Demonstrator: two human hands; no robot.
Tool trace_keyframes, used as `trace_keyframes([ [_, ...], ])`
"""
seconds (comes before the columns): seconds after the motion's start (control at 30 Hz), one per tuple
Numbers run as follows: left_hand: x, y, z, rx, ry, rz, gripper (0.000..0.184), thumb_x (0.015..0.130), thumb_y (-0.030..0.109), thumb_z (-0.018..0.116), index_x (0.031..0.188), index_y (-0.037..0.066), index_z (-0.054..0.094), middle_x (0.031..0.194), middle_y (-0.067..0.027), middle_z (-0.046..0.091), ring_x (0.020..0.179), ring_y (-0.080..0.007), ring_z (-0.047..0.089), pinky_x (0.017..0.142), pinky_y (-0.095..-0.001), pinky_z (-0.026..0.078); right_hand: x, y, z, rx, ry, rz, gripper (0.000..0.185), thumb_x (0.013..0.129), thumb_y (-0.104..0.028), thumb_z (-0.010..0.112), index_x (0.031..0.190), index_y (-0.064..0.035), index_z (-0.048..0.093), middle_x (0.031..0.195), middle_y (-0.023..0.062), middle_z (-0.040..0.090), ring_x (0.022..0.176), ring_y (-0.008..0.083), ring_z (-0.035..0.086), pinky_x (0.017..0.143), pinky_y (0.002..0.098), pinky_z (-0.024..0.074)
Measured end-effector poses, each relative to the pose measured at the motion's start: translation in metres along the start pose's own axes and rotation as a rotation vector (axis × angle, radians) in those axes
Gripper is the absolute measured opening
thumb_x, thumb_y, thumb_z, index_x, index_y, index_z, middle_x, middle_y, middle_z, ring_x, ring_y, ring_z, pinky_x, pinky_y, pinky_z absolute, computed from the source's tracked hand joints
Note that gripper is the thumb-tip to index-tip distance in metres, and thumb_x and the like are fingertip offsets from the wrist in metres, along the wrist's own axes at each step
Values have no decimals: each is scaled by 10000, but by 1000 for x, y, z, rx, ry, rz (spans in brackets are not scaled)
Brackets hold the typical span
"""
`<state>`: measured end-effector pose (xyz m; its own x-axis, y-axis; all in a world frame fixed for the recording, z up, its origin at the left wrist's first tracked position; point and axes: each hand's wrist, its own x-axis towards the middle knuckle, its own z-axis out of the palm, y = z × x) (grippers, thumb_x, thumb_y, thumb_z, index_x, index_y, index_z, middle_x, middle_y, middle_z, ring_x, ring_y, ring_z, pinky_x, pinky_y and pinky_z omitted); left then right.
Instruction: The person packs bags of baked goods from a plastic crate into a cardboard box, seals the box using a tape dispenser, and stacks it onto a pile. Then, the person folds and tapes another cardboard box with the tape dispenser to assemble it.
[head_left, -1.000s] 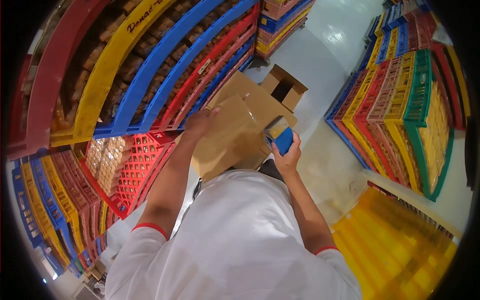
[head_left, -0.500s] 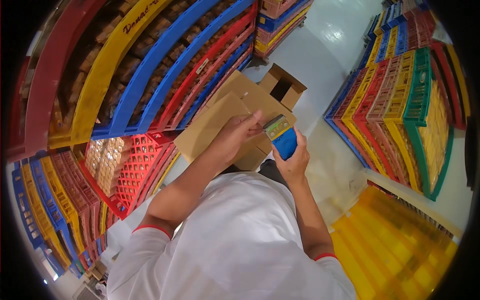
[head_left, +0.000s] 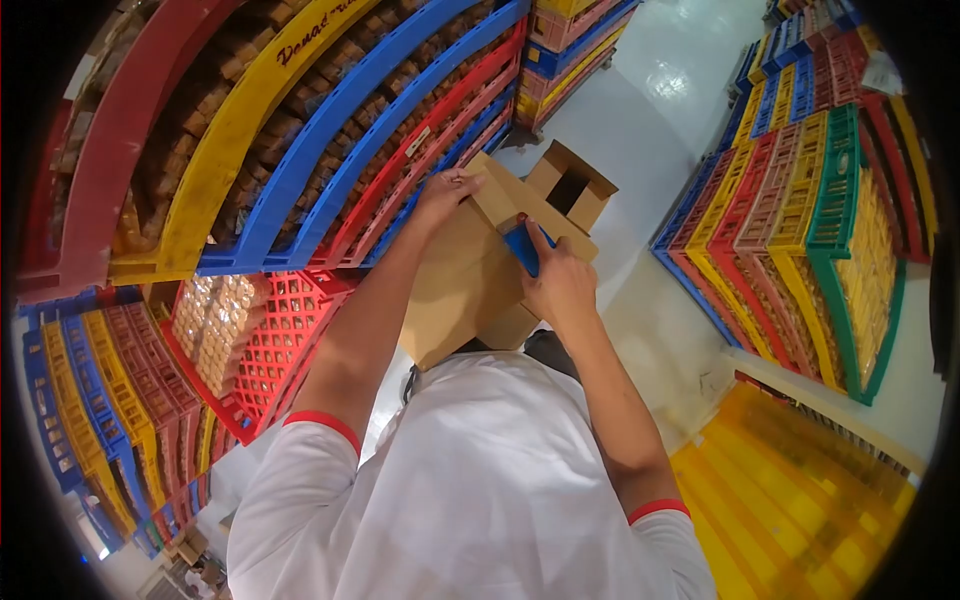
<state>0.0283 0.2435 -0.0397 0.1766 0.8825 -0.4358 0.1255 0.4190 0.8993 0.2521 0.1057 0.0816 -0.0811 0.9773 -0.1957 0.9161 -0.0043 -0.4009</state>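
A brown cardboard box (head_left: 455, 300) stands in front of my body with its closed top towards me. At its far left corner my left hand (head_left: 447, 195) grips the edge, the fingers bent over the cardboard. My right hand (head_left: 563, 285) is wrapped around a blue hand-held tape dispenser (head_left: 522, 246), whose end is tilted down against the box top. The index finger stretches along the tool. Any strip of tape under it is too faint to make out.
Just beyond stands a smaller open carton (head_left: 570, 185). Stacked crates of packed goods rise on the left (head_left: 300, 150) and on the right (head_left: 800, 230). A red crate (head_left: 290, 330) tilts at the lower left. Yellow see-through strips (head_left: 790, 490) lie at the lower right.
My left hand has moved from beside the dispenser to the box's far left corner. The dispenser has turned over and come down onto the box, which has shifted and turned.
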Motion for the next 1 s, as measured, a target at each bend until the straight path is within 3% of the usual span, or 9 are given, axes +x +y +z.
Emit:
trace_keyframes([
  [0.17,16,-22,-8,-123,-36,-6,413,939,328,776,1222,40,691,1101,-46,732,1071,-139,654,883,-325,521,17,-10,10,-37,30,-19,733,827,-238,738,1522,-238,505,973,204,634,800,401,705,707,507,569],
  [0.27,22,-39,-10,180,168,-150,500,950,320,764,1327,12,653,1196,-100,736,1196,-163,639,969,-335,514,16,-7,20,-35,47,-29,741,826,-246,744,1526,-249,500,981,202,632,797,394,703,709,507,572],
  [0.37,12,-45,-15,408,197,16,505,986,277,714,1391,-5,608,1314,-172,696,1166,-188,686,1003,-304,510,11,-8,15,-36,68,-28,756,821,-236,752,1531,-260,494,973,194,623,772,388,699,686,504,572],
  [0.43,-11,-16,-13,-213,38,-51,454,1055,297,600,1389,-10,604,1410,-175,636,1248,-182,641,1017,-312,504,6,-7,13,-40,86,-23,762,818,-228,756,1533,-265,492,962,188,617,753,385,696,665,500,572],
  [0.57,-4,-4,-7,-167,-78,11,426,1096,328,508,1297,-19,651,1358,-157,660,1227,-157,635,1011,-297,503,1,-5,17,22,167,-47,771,807,-210,762,1528,-292,502,922,168,590,682,374,677,610,485,567],
  [0.67,18,-9,1,-204,-152,61,447,1116,368,440,1193,0,683,1184,-92,720,1126,-175,662,1006,-330,501,3,-5,18,13,173,-56,786,804,-209,764,1535,-304,491,916,165,580,671,372,669,606,480,567],
  [0.73,20,-9,17,194,-239,258,494,1123,410,399,1095,33,717,1016,-58,721,1047,-210,689,994,-357,488,4,-5,20,5,169,-59,794,804,-207,765,1540,-308,483,915,164,577,680,373,668,611,478,567],
  [0.87,19,-5,22,365,-146,200,531,1119,429,383,1078,25,726,1068,-89,730,1066,-252,691,990,-386,476,6,-7,15,-11,126,-32,743,833,-239,753,1528,-292,500,935,180,596,756,388,683,670,496,565],
  [1.0,14,-9,18,537,-43,381,532,1094,458,397,1104,31,713,1116,-175,721,1081,-338,673,978,-409,478,-31,2,-15,-43,27,-11,671,855,-293,747,1495,-272,545,921,192,612,789,407,691,712,516,559],
])
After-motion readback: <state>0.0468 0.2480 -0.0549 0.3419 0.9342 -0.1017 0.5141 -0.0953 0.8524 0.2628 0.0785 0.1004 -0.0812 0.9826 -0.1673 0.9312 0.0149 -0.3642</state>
